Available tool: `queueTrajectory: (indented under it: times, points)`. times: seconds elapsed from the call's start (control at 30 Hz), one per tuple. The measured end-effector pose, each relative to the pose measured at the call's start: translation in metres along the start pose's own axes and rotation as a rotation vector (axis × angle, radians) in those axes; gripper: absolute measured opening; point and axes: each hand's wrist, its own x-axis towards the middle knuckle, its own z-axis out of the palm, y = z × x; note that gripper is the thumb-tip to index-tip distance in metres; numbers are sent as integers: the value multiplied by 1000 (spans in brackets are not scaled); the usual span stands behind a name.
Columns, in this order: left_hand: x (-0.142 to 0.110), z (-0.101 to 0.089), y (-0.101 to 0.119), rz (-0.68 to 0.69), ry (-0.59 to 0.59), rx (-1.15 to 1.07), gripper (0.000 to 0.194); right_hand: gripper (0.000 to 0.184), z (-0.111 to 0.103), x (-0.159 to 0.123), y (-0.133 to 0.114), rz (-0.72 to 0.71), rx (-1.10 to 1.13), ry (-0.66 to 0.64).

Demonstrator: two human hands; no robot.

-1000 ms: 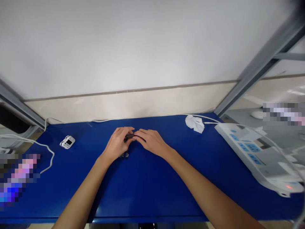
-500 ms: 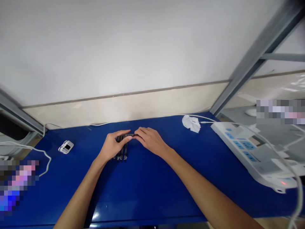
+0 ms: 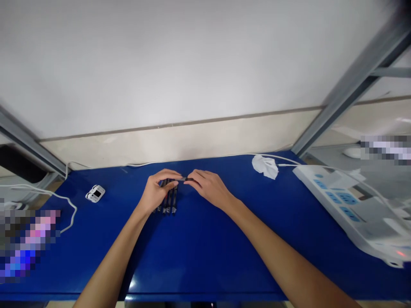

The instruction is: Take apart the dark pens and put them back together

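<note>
Between both hands is a slim dark pen (image 3: pixel 183 179), held roughly level above the table; its ends are hidden by fingers. My left hand (image 3: pixel 157 190) pinches its left part with thumb and fingertips. Closed around the right part is my right hand (image 3: pixel 207 186), its fingers curled together. Several similar black pens (image 3: pixel 169 205) lie side by side beneath and beside my left hand, their near ends pointing toward me. The left hand partly covers the row.
A white power strip (image 3: pixel 346 209) with blue sockets lies at the right, beside a crumpled white tissue (image 3: pixel 265 166). On the left are a small white device (image 3: pixel 95 193) and a white cable (image 3: pixel 69 201). The blue table (image 3: pixel 205 256) meets a wall behind.
The camera view has turned slightly left, so everything sits further right. Both hands keep hold of the pen, and a little more of the pen row shows below the left hand.
</note>
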Motion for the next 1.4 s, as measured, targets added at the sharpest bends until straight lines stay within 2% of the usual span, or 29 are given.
queueTrajectory:
  times: [0.1,0.17,0.23,0.33,0.4,0.47,0.6,0.77,0.83,0.93,1.0,1.23,1.33,1.4]
  points:
    - [0,1,1,-55,-8,-51,37,19,0,0,1,11,0,13]
    - [0,2,1,-122,5,-38,33,19,0,0,0,6,-3,14]
    - [0,3,1,-109,17,-26,27,19,0,0,0,2,2,11]
    - [-1,5,0,-74,26,-92,36,20,-1,0,-1,16,15,15]
    - [-1,6,-1,-130,17,-134,41,21,-1,0,-1,19,21,13]
    - [-2,6,-2,-175,24,-123,36,22,-1,0,-1,21,40,4]
    - [-3,5,-1,-81,70,-32,26,25,-3,1,-2,52,122,-13]
    - [-2,4,-1,36,68,-22,18,31,-9,4,-6,191,370,-104]
    - [-1,4,-4,32,97,-17,18,28,-12,6,-7,263,460,-84]
    - [1,3,-8,5,140,-24,18,26,-15,8,-7,294,507,-3]
    - [1,2,-9,0,141,-48,19,25,-18,10,-7,324,561,-24]
    - [0,1,-5,26,97,-62,19,50,-21,13,-5,534,943,-114]
    - [1,0,-6,-15,100,-45,24,35,-18,13,-4,561,1063,-78]
    - [2,-1,-8,-52,86,-42,27,28,-16,13,-3,561,1107,7]
